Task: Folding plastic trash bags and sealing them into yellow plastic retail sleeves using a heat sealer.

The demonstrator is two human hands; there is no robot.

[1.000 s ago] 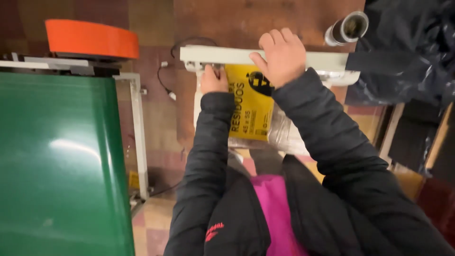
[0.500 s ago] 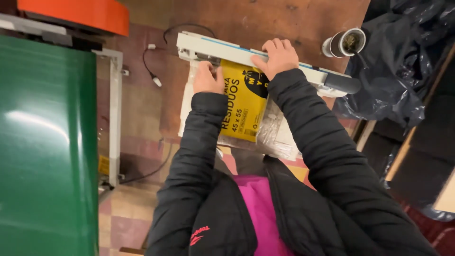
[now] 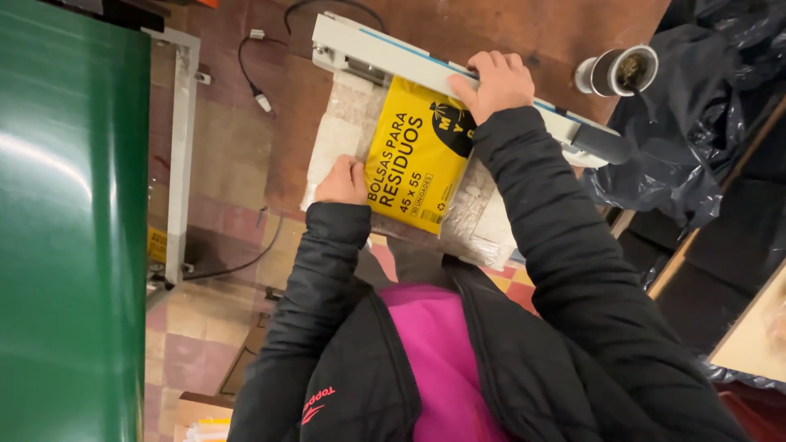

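Both of my hands are on the work: a clear plastic packet with a yellow label lies flat on the brown table, its top edge tucked under the long white bar of a heat sealer. I see my right hand clenched over that bar, fingers curled across its top, pressing near the middle. My left hand grasps the packet's near left edge, just beside the label. Past the bar's dark grey handle stands a roll of tape, next to a heap of black plastic bags. On my left runs a green conveyor belt, well apart from the packet.
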